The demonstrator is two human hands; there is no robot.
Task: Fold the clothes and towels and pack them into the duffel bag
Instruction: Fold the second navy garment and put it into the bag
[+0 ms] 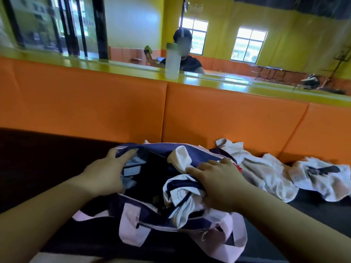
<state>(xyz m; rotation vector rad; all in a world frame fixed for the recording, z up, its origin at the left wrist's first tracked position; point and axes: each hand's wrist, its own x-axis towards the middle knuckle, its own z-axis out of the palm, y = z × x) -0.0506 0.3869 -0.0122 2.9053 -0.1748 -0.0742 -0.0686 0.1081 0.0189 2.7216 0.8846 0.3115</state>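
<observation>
Left hand (106,173) grips duffel bag (161,149) rim at 9 o'clock; right hand (218,184) clutches white-navy garment (180,196) at 3 o'clock.

The duffel bag (197,154) is made of matt navy cloth, its straps (131,224) of pale pink webbing. The striped garment (182,198) and the towel (266,173) are shown as soft, crumpled cloth. The wall padding (76,107) is covered in smooth orange vinyl-like sheeting, the ledge (57,60) finished glossy, the bottle (172,63) frosted plastic.
</observation>
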